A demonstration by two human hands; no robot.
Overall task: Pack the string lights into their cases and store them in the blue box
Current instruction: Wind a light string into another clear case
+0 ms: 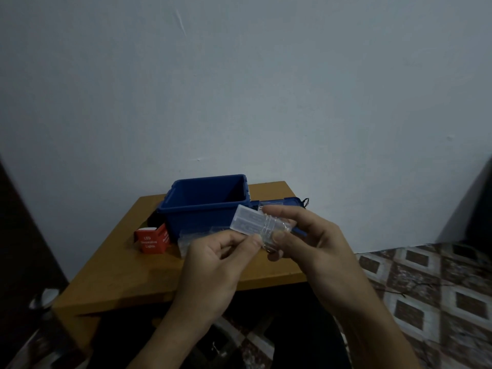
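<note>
Both hands hold one clear case (pixel 249 219) with thin wire (pixel 270 226) wound round it. My right hand (pixel 316 243) curls finger and thumb round the wound end; my left hand (pixel 218 262) pinches the lower edge. The case hangs before the blue box (pixel 186 211), over the table (pixel 127 275). A red carton (pixel 150 242) beside the box reads "LED Decorative Lights".

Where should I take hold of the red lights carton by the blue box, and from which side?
Probably from above and the left: the red carton stands upright beside the front-left corner of the blue box, so its right face is crowded. Pinch its printed front and its back, near the top. The left hand and right hand now hold the clear case.
</note>
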